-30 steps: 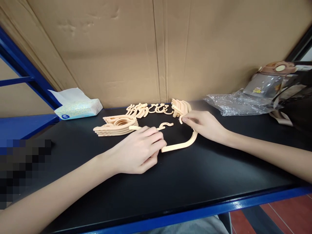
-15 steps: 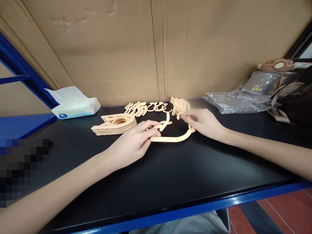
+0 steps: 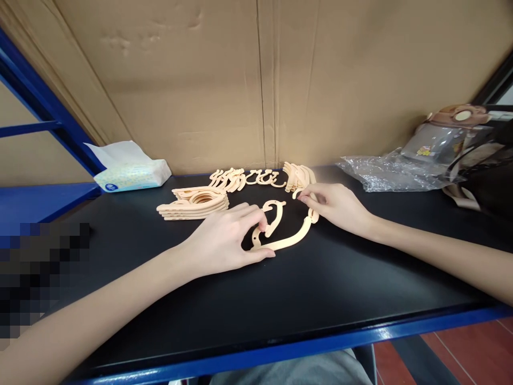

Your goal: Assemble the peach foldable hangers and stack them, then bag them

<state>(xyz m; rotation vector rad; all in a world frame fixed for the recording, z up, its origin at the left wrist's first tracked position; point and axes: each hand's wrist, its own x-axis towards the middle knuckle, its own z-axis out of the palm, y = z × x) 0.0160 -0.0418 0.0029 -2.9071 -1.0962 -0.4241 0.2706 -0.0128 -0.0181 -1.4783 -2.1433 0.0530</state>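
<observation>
Pale peach curved plastic pieces lie on the black table in front of me. My left hand [image 3: 230, 238] grips one end of a long curved piece [image 3: 292, 238], its thumb along the near side and its fingers bent over the far side. A shorter curved piece [image 3: 275, 218] with a hook-like top lies beside those fingers. At the other end of the long piece, my right hand [image 3: 334, 206] pinches a small hooked piece [image 3: 296, 194] between thumb and fingers. The joint under the right hand is partly hidden.
A stack of peach frames [image 3: 194, 204] sits left of centre. Behind lie loose hooks [image 3: 265, 177] and a pile of arms [image 3: 300, 175]. A tissue pack [image 3: 132, 174] is at left; plastic wrap [image 3: 393, 170], a clear bottle [image 3: 433, 141] and a dark bag [image 3: 489, 182] are at right.
My left hand has opened wider, its thumb now lower and further right. The long piece's left part has swung toward me, and the shorter hooked piece has turned. My right hand still pinches the small piece.
</observation>
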